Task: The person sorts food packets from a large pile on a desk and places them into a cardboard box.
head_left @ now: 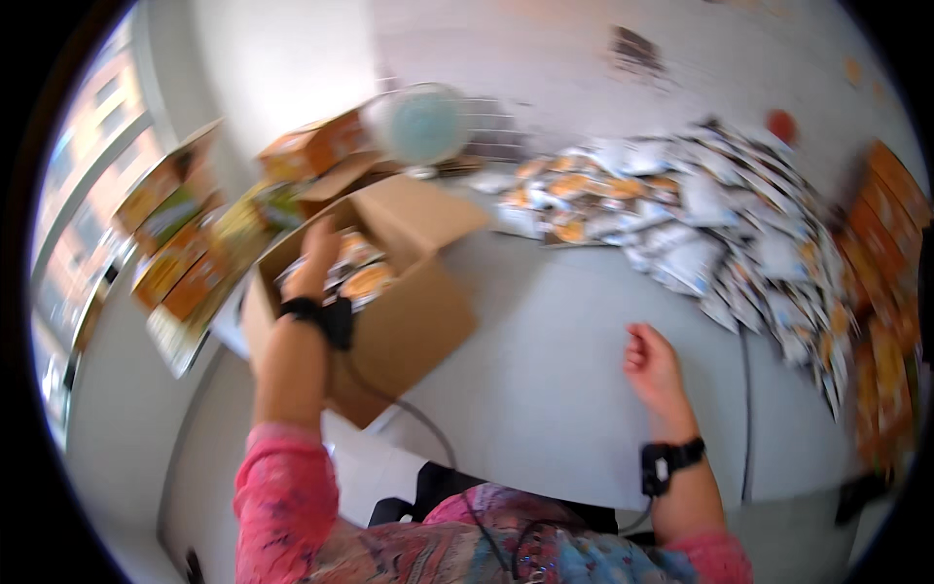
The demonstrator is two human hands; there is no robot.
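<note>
My left hand (319,248) reaches down into an open cardboard box (418,326) on the left of the table. Inside lie packets (368,282) with orange-and-white fronts, right beside that hand. Blur and the angle hide its fingers, so whether it grips a packet does not show. Over the middle right of the grey-white table (545,360), my right hand (654,365) is curled closed, with nothing visible in it. The large heap of silvery and orange packets (691,209) lies beyond my right hand, apart from it.
Orange cartons (880,282) are stacked along the right edge. More cartons (180,263) stand at the left by the window, and an orange carton (311,144) sits behind the box. A round pale-green object (425,122) stands at the back. Cables run from both wrist straps.
</note>
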